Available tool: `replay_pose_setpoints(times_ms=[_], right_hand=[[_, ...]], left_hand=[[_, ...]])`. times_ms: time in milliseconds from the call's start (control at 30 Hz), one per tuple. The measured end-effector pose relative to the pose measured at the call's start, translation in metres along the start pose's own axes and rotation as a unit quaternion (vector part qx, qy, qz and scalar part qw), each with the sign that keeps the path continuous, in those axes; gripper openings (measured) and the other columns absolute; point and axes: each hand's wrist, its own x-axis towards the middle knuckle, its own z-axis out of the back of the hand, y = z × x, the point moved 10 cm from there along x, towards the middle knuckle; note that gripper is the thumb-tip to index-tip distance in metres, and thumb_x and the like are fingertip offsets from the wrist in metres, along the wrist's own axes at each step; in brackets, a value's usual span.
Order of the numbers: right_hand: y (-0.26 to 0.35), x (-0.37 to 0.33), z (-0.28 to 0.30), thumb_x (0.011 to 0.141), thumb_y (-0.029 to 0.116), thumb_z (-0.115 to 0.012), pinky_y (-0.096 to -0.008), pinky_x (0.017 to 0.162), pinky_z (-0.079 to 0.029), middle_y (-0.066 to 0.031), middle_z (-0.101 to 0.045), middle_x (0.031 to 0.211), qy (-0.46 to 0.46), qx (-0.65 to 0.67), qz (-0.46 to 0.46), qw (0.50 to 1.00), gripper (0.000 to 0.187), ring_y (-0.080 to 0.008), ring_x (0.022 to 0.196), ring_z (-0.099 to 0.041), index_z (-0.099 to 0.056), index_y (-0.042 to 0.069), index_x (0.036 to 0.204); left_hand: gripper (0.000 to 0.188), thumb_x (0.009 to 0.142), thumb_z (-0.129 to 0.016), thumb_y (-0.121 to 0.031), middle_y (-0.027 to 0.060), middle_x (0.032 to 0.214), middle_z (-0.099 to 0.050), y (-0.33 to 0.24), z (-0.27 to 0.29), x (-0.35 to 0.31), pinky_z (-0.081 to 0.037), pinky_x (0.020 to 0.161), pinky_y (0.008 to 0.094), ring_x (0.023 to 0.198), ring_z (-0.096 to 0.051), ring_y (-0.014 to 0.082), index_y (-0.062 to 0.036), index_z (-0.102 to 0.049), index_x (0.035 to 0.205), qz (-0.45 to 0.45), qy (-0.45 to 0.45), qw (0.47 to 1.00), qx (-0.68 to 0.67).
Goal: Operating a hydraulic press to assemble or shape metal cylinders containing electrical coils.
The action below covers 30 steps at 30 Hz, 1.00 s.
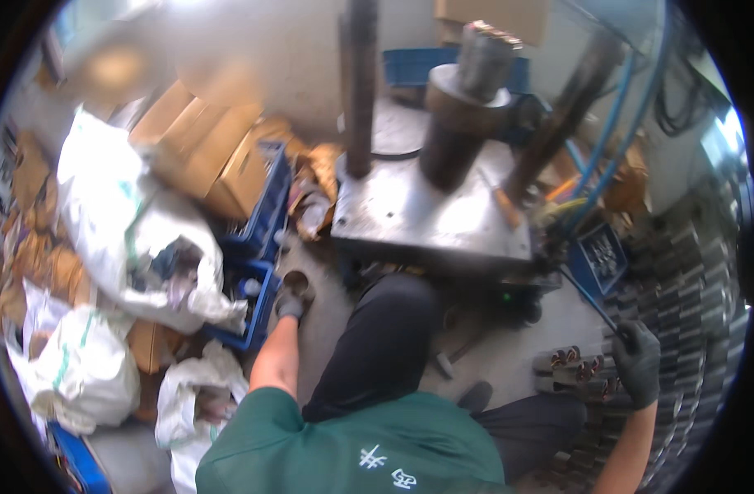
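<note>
My left hand (pixel 290 306), in a grey glove, is closed around a round, hollow metal piece (pixel 296 283) beside the blue bin; its exact kind is blurred. On the right, my gloved right hand (pixel 638 362) grips the end of a long thin dark rod (pixel 589 298), which slants up to the side of the press. The steel press table (pixel 430 222) stands in front of me between thick columns. On its central dark cylinder (pixel 453 148) sits a grey metal core (pixel 484 66) with copper windings showing at the top.
Rows of grey metal cores (pixel 681 313) are stacked at the right, some copper-wound cores (pixel 576 368) near my knee. White sacks (pixel 138 222), a cardboard box (pixel 200 156) and blue bins (pixel 262 305) crowd the left. Blue hoses (pixel 616 156) hang beside the press. A hammer (pixel 455 358) lies on the floor.
</note>
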Motion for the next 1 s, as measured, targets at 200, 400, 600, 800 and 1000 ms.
replay_pose_setpoints(times_ms=[200, 400, 600, 800, 1000], right_hand=[[-0.006, -0.005, 0.007, 0.088, 0.004, -0.072, -0.042, 0.077, -0.059, -0.0231, -0.073, 0.099, -0.086, 0.055, -0.02, 0.995, 0.024, -0.0393, 0.087, -0.073, -0.07, -0.002, 0.111], [0.003, 0.012, 0.043, 0.091, -0.003, -0.067, -0.0422, 0.079, -0.058, -0.0211, -0.072, 0.096, -0.28, 0.042, 0.06, 0.957, 0.023, -0.0366, 0.085, -0.073, -0.07, -0.001, 0.113], [-0.041, 0.087, 0.083, 0.092, -0.003, -0.059, -0.0449, 0.086, -0.059, -0.0225, -0.074, 0.11, -0.401, 0.029, 0.028, 0.915, 0.037, -0.036, 0.095, -0.075, -0.071, 0.002, 0.127], [-0.047, 0.146, 0.088, 0.092, 0.012, -0.065, -0.0484, 0.094, -0.059, -0.0244, -0.077, 0.114, -0.343, -0.054, -0.001, 0.938, 0.031, -0.0396, 0.106, -0.076, -0.076, 0.003, 0.121], [-0.047, 0.123, 0.08, 0.091, 0.019, -0.069, -0.0489, 0.088, -0.059, -0.0232, -0.077, 0.097, -0.271, -0.023, -0.016, 0.962, 0.022, -0.0421, 0.094, -0.075, -0.075, 0.002, 0.103]], left_hand=[[0.051, 0.091, -0.087, -0.029, 0.0151, 0.133, -0.074, 0.002, 0.029, -0.031, -0.055, 0.103, 0.0496, 0.121, -0.07, 0.0337, -0.0071, -0.069, 0.133, -0.013, 0.003, 0.892, -0.453], [0.083, 0.093, -0.08, -0.056, 0.0173, 0.157, -0.059, -0.108, 0.176, -0.093, -0.047, 0.122, 0.0612, 0.147, -0.055, 0.0388, -0.0113, -0.053, 0.158, -0.09, 0.215, 0.509, -0.829], [0.078, 0.096, -0.08, -0.048, 0.0135, 0.144, -0.065, -0.286, 0.295, -0.132, -0.051, 0.117, 0.055, 0.134, -0.062, 0.0365, -0.0081, -0.049, 0.155, -0.213, 0.241, 0.505, -0.801], [0.037, 0.114, -0.056, -0.02, 0.0108, 0.136, -0.066, -0.497, 0.375, -0.19, -0.054, 0.108, 0.042, 0.125, -0.065, 0.0253, -0.0023, -0.058, 0.146, -0.438, 0.292, 0.493, -0.693], [0.059, 0.088, -0.088, -0.005, 0.0065, 0.127, -0.066, -0.639, 0.448, -0.166, -0.06, 0.091, 0.0392, 0.112, -0.068, 0.0205, -0.0098, -0.057, 0.138, -0.446, 0.063, 0.503, -0.738]])
